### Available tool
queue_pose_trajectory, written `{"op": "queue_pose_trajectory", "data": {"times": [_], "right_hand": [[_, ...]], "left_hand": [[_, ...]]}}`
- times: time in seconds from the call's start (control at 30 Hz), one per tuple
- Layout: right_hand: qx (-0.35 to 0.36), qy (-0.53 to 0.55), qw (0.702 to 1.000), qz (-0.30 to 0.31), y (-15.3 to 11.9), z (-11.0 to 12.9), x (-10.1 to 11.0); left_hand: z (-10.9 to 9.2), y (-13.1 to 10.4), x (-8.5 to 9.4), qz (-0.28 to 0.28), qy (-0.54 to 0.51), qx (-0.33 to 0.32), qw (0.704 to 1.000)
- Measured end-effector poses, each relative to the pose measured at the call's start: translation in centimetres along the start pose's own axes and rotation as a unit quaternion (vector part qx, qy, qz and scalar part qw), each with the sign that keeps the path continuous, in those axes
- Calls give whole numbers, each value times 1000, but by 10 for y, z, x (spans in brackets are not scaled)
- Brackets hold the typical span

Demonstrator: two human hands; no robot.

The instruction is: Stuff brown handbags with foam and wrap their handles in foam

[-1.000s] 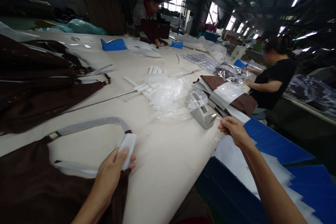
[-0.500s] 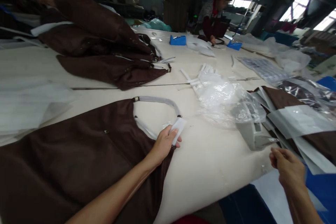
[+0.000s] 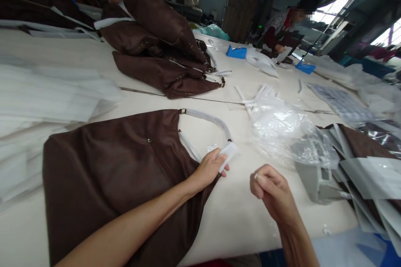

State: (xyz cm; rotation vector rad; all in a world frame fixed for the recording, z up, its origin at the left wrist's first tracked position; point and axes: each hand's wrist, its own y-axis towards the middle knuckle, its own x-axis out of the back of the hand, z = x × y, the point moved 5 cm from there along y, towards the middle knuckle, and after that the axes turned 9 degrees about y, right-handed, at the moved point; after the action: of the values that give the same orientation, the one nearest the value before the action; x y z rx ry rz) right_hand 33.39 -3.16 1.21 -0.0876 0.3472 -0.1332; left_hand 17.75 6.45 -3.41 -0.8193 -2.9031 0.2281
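Note:
A dark brown handbag [image 3: 125, 167] lies flat on the table, its looped strap [image 3: 208, 117] covered in pale wrapping. My left hand [image 3: 209, 169] is closed around the strap's near end, thumb pressing on a piece of white wrapping [image 3: 228, 155] there. To the right, above the bare tabletop, my right hand [image 3: 271, 190] is closed in a pinch, apart from the bag. Whatever its fingertips hold, if anything, is too small to make out. Beyond that hand stands a grey tape dispenser [image 3: 316, 181], partly under clear plastic.
More brown bags [image 3: 163, 62] are heaped at the back left. White sheets [image 3: 46, 104] lie at the left, crumpled clear plastic [image 3: 278, 117] in the middle. Wrapped brown pieces [image 3: 372, 175] are stacked at the right. Two other people are across the table, near blue tape dispensers [image 3: 236, 52].
My right hand has moved left, away from the grey tape dispenser and towards my left hand. The left hand keeps its hold on the strap. The view has shifted too.

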Motion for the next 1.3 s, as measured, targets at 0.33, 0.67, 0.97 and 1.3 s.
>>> {"op": "queue_pose_trajectory", "data": {"times": [0.33, 0.67, 0.97, 1.3], "right_hand": [[-68, -41, 997, -24, 53, -61, -16], [-89, -36, 995, -4, 52, -60, -13], [-113, -30, 990, 78, 57, -63, -11], [-81, -33, 994, 70, 66, -74, -16]], "left_hand": [[8, 5, -3, 16, -38, -22, 999], [2, -1, -3, 38, -60, -25, 997], [2, -4, 0, 61, -128, -12, 990], [7, 0, 1, 80, -191, 17, 978]]}}
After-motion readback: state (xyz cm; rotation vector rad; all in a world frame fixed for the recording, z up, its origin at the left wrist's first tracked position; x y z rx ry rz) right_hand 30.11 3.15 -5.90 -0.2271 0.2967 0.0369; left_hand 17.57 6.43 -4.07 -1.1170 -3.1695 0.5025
